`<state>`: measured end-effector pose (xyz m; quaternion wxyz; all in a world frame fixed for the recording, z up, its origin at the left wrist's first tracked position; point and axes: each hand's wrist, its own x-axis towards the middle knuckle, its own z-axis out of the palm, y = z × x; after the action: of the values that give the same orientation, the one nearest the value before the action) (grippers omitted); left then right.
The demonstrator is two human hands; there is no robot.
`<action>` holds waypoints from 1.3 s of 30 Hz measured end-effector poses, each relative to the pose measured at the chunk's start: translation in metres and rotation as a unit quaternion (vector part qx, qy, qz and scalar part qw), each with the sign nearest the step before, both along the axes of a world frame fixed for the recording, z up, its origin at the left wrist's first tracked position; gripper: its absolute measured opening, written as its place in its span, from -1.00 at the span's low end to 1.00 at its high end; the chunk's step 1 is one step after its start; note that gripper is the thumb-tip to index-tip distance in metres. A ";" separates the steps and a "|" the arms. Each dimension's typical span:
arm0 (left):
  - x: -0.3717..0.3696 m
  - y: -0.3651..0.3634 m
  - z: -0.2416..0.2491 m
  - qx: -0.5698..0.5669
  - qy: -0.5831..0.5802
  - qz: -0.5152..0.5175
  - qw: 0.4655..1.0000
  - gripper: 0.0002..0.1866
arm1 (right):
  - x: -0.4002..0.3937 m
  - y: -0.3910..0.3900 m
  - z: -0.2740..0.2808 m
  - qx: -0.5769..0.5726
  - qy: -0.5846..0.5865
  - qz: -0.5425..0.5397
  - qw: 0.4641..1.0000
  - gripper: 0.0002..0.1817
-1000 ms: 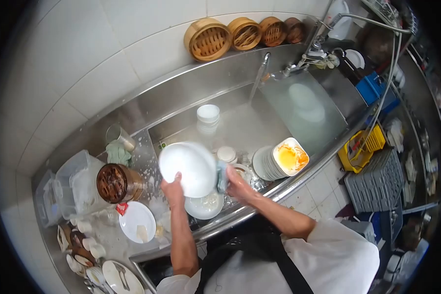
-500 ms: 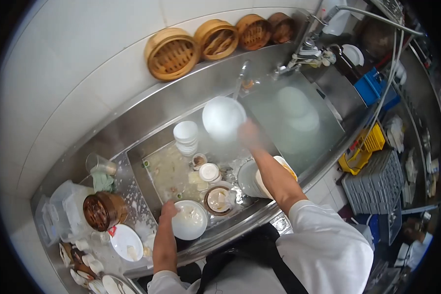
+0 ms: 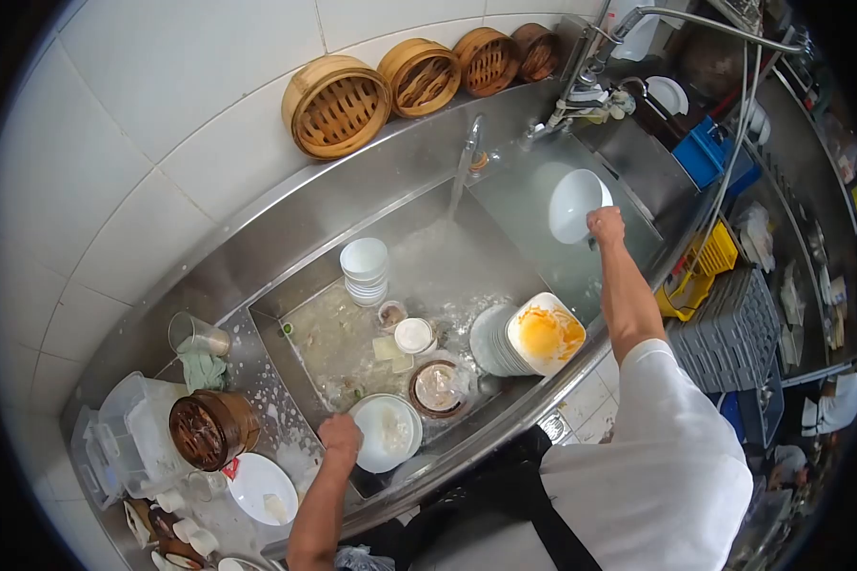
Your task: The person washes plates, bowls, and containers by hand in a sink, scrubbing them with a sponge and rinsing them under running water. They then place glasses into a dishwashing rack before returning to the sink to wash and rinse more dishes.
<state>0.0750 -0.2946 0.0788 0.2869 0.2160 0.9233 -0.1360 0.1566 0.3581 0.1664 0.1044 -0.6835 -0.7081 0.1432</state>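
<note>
My right hand grips a white bowl by its rim, tilted over the cloudy water of the right basin. At the near side of the left basin, my left hand is closed at the rim of another white bowl, which has pale residue inside and sits on more crockery. Near that bowl are a brown-rimmed dish, small white cups and a stack of small white bowls. A square white dish with orange residue tops stacked plates.
Water runs from a faucet into the left basin. Bamboo steamers line the back ledge. On the left counter are a dark steamer, a white plate and plastic tubs. Grey crates stand at right.
My right hand has carried the white bowl rightward, from over the left basin to over the right one. My left hand stays beside the near bowl, which has shifted slightly.
</note>
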 end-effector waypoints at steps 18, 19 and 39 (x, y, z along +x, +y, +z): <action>-0.011 0.030 0.035 0.613 -0.011 0.430 0.663 -0.27 | -0.070 -0.357 -0.018 -0.266 0.317 0.424 0.806 -0.58; -0.004 0.048 0.058 0.643 -0.153 0.521 0.541 -0.17 | -0.074 -0.389 -0.034 -0.225 0.258 0.474 0.811 -0.61; 0.032 0.068 0.018 0.654 -0.227 0.538 0.482 -0.36 | -0.070 -0.387 -0.110 -0.147 -0.117 0.835 0.518 -0.71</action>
<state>0.1067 -0.2266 0.0970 0.2796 -0.1742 0.5849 0.7412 0.0868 -0.0290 0.0559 -0.2492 0.2052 -0.9282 0.1852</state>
